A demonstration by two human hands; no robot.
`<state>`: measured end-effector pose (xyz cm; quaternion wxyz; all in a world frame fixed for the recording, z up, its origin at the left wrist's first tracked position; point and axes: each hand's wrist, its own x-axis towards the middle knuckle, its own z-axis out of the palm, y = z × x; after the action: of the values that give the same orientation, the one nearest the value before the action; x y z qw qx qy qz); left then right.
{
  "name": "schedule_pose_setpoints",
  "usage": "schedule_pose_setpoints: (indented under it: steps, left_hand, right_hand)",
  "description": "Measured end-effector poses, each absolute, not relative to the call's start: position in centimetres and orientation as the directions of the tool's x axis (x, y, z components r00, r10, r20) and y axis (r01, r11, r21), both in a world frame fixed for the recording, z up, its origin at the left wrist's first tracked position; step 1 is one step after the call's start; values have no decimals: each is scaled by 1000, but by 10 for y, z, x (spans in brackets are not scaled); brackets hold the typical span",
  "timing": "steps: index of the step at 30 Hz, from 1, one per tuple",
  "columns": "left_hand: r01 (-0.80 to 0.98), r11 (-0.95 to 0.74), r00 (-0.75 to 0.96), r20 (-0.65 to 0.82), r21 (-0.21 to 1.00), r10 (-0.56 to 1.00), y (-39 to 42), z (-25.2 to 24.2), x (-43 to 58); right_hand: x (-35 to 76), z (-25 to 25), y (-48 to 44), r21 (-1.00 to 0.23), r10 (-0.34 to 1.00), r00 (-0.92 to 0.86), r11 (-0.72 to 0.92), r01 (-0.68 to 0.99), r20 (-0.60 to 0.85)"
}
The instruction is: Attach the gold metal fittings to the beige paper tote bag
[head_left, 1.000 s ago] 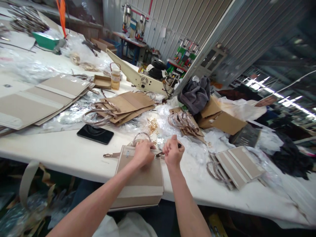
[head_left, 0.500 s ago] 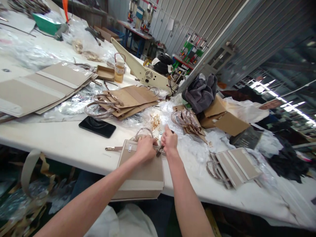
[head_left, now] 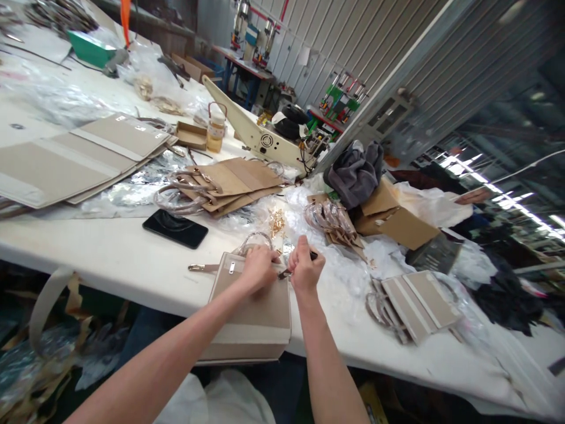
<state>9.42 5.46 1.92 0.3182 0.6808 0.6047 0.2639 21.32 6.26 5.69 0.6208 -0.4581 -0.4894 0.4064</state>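
Head view: my left hand (head_left: 256, 270) presses down on the top edge of the beige bag (head_left: 251, 312), which lies flat at the near edge of the white table (head_left: 110, 259). My right hand (head_left: 305, 270) is fisted around a thin dark tool (head_left: 296, 265) whose tip meets the bag's top right corner, beside my left fingers. Half a second ago that hand sat a little farther off and higher; now it has drawn back toward me and tilted the tool lower, so the work on the fitting at that corner seems under way, though my hands hide the fitting itself. The strap tab (head_left: 202, 267) pokes out left. The black phone (head_left: 175, 228) lies far left of the bag. I can read no writing or brand anywhere.
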Motion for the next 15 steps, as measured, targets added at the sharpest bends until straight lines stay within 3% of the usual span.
schedule_pose_setpoints:
  steps: [3, 5, 9, 15]
  left_hand:
    - [651, -82, 146, -19, 755, 989, 55, 18, 93]
    - [650, -85, 149, -17, 755, 989, 54, 19, 92]
    - [653, -89, 147, -11, 752, 989, 54, 20, 92]
    - [665, -87, 137, -7, 742, 990, 51, 22, 93]
  right_hand:
    - [212, 47, 57, -951, 922, 242, 310, 8, 302]
    - [216, 48, 56, -946, 919, 253, 322, -45, 301]
    - [229, 64, 70, -951, 965, 192, 220, -218, 179]
    - [223, 76, 105, -975, 978, 210, 63, -213, 17]
